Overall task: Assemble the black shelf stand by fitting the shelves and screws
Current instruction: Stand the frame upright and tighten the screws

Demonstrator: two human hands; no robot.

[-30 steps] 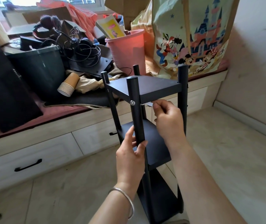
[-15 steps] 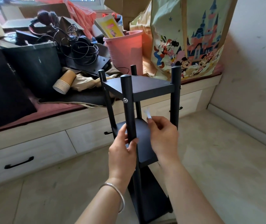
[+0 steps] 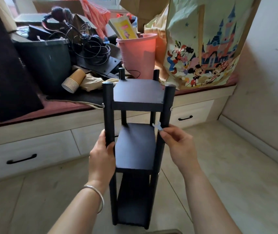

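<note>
The black shelf stand (image 3: 137, 93) stands upright on the floor in front of me, with three shelves between four round posts. Silver screw heads (image 3: 171, 108) show on the outer sides of the near posts at the top shelf. My left hand (image 3: 102, 159) grips the near left post just above the middle shelf (image 3: 135, 147). My right hand (image 3: 178, 146) pinches a small pale blue tool (image 3: 157, 126) beside the near right post, at the height of the middle shelf's back edge.
A low window seat with white drawers (image 3: 21, 159) runs behind the stand. On it sit a pink bucket (image 3: 137, 54), a dark bin (image 3: 45, 63), stacked paper cups (image 3: 74, 81), tangled cables and a large cartoon-print bag (image 3: 200, 48). A wall closes the right side.
The stand has turned so a flat side faces me. My left hand stays on a near post. My right hand moved to the right post, still pinching the small tool.
</note>
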